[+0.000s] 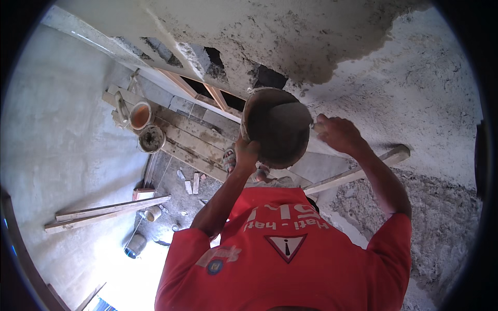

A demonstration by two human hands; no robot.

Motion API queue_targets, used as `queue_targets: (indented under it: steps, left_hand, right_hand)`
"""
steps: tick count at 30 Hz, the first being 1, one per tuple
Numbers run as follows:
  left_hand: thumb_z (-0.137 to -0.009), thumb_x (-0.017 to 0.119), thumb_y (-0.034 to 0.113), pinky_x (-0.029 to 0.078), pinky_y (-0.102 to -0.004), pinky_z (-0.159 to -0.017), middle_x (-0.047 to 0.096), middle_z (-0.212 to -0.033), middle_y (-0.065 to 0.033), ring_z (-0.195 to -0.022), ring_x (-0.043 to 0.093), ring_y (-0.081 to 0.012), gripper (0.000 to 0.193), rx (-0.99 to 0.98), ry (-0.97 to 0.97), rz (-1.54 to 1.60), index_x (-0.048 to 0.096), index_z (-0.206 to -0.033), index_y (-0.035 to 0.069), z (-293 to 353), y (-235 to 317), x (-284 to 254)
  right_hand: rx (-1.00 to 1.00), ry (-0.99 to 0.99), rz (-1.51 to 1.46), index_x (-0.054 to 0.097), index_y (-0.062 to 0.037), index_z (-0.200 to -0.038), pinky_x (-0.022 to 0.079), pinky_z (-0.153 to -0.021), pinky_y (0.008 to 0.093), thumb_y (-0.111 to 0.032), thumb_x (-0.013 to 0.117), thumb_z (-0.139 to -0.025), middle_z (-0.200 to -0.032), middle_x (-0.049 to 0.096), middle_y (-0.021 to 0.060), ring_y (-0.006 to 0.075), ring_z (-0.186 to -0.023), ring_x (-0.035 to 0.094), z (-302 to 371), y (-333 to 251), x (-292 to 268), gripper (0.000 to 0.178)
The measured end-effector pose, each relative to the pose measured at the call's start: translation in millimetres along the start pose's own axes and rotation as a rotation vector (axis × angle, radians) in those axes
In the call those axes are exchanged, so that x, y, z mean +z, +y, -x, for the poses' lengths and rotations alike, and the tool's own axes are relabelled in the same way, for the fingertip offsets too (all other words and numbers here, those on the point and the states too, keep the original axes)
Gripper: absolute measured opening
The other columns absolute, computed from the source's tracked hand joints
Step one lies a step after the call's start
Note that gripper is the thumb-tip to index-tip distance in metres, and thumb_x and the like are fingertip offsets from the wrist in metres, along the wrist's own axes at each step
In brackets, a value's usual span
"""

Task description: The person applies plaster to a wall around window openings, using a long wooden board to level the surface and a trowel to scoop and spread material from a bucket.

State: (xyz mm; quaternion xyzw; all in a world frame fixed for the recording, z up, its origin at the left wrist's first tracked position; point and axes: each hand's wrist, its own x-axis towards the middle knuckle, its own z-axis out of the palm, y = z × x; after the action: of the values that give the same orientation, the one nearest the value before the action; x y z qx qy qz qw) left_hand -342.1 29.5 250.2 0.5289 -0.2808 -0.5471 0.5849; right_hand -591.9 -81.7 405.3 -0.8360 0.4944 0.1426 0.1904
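Bowl (pixel 272 142) sits right of left hand (pixel 247 152) fingers, which pinch its rim; right hand (pixel 337 134) fingers curl round a handle (pixel 314 126).

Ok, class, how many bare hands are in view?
2: the left hand grips the lower-left rim of a round, grey-crusted container; the right hand, beside its right rim, seems to hold a tool handle.

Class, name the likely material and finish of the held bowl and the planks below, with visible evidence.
Bowl: possibly plastic or rubber, matte; grey crusting leaves it open.
Planks: apparently rough, unpainted wood, judging by their brownish, stained, straight-edged lengths.
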Motion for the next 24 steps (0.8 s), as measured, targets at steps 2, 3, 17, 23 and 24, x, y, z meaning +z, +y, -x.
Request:
queue_targets:
  steps: [2,3,17,23,24]
  left_hand:
    - [-0.075,0.054,0.004,0.046,-0.0253,-0.057,0.059,-0.082,-0.0025,-0.068,0.056,-0.0099,0.034,0.132,0.022,-0.114,0.057,-0.108,-0.001,-4,-15,-1]
    - [-0.075,0.055,0.004,0.045,-0.0246,-0.053,0.059,-0.078,-0.0013,-0.064,0.055,-0.0085,0.03,0.147,0.032,-0.14,0.058,-0.105,0.0,-5,-11,4]
    - [-0.071,0.048,0.003,0.049,-0.0306,-0.086,0.064,-0.112,-0.0114,-0.1,0.061,-0.019,0.057,-0.077,0.074,-0.027,0.052,-0.128,-0.002,13,31,28]
    - [-0.072,0.059,0.003,0.043,-0.0272,-0.049,0.054,-0.071,0.0013,-0.058,0.054,-0.0112,0.016,-0.147,0.153,0.101,0.059,-0.088,0.001,21,42,30]
    - [-0.073,0.059,0.004,0.042,-0.0265,-0.048,0.054,-0.07,0.0013,-0.058,0.054,-0.0103,0.013,0.097,0.111,-0.082,0.058,-0.086,0.002,20,24,19]
  right_hand:
    - [-0.072,0.128,0.204,0.057,-0.0063,-0.106,0.051,-0.077,0.0485,-0.022,0.059,-0.088,-0.091,0.065,0.0184,0.0371,-0.089,0.065,-5,9,4,0.024]
    - [-0.097,0.194,0.303,0.058,-0.0054,-0.105,0.051,-0.076,0.0487,-0.019,0.056,-0.089,-0.09,0.065,0.0179,0.0369,-0.088,0.065,-8,15,8,0.021]
    - [-0.027,-0.063,-0.217,0.063,-0.0102,-0.114,0.054,-0.078,0.0476,-0.038,0.066,-0.082,-0.088,0.069,0.0196,0.0376,-0.086,0.067,-1,3,80,0.043]
    - [-0.104,0.102,-0.253,0.062,-0.008,-0.116,0.054,-0.075,0.0463,-0.04,0.067,-0.084,-0.085,0.069,0.0181,0.0372,-0.082,0.068,1,19,86,0.045]
    - [-0.103,0.098,-0.214,0.062,-0.0079,-0.116,0.054,-0.075,0.0462,-0.04,0.067,-0.084,-0.085,0.069,0.018,0.0372,-0.082,0.068,0,17,84,0.045]
